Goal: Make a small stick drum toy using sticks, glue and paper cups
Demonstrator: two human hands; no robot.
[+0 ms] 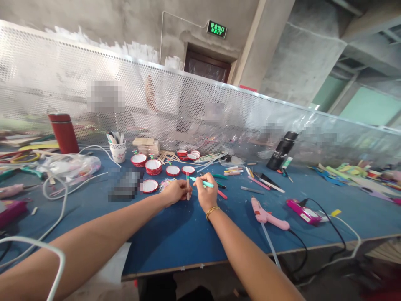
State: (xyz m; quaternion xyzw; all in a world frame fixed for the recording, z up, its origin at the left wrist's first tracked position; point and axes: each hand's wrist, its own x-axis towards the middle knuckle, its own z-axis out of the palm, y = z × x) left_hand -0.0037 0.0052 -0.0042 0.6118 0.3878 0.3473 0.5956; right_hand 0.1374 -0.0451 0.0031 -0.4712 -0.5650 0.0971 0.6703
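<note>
Hands meet at the middle of the blue table [175,238]. Left hand [176,191] is closed around a thin stick [188,185], holding it upright; the stick is pale with red and green bands, its lower end at the tabletop. Right hand [206,194], with a gold bracelet [212,211] on the wrist, is closed in a writing grip on a teal marker [202,182]. The marker lies nearly level, its tip pointing to 9 o'clock and just beside the stick's upper part; whether it touches cannot be told.

At 10 o'clock of the left hand lies a red-rimmed lid [149,186] with a white face, and more such lids [163,166] sit in a loose row at 11 to 12 o'clock. A tangle of coloured bands [166,183] lies just beside the left hand at 11 o'clock. A patterned cup [118,150] stuffed with pens stands at 10 o'clock, farther back, and a red flask [64,133] stands well apart, toward 9 o'clock. Loose markers [233,170] lie scattered at 1 o'clock of the right hand. A pink glue gun [266,214] lies on the table at 4 o'clock of the right hand, and a magenta device [303,211] with a black cord lies beyond it at 3 o'clock. A black bottle [282,150] leans at 2 o'clock, near the perforated screen [219,108] along the table's far edge.
</note>
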